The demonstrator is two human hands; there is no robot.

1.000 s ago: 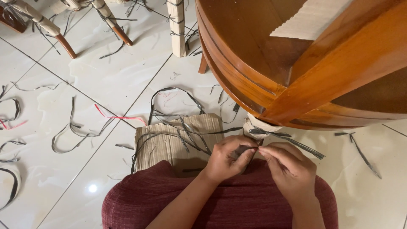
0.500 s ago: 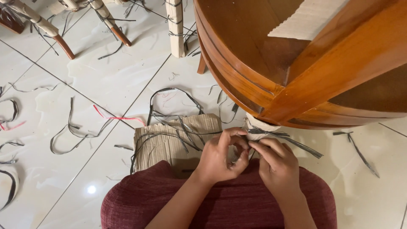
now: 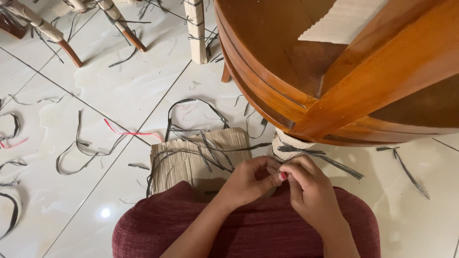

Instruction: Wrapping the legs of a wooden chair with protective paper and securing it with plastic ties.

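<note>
My left hand (image 3: 251,179) and my right hand (image 3: 306,188) meet fingertip to fingertip just below a furniture leg wrapped in pale paper (image 3: 287,143). Both pinch a thin dark grey plastic strap (image 3: 325,156) that runs around the wrapped leg and trails off to the right. The leg belongs to a large round brown wooden table (image 3: 344,81) that fills the upper right of the view. My lap is covered by dark red cloth (image 3: 248,229).
A piece of corrugated cardboard (image 3: 191,160) lies on the white tiled floor (image 3: 119,81) left of my hands, with dark straps over it. Several loose strap offcuts and a pink strip (image 3: 129,133) litter the tiles. Paper-wrapped chair legs (image 3: 196,31) stand at the top.
Both hands have shifted slightly to the right and drawn closer together at the strap by the wrapped leg. The strap's tail still points right.
</note>
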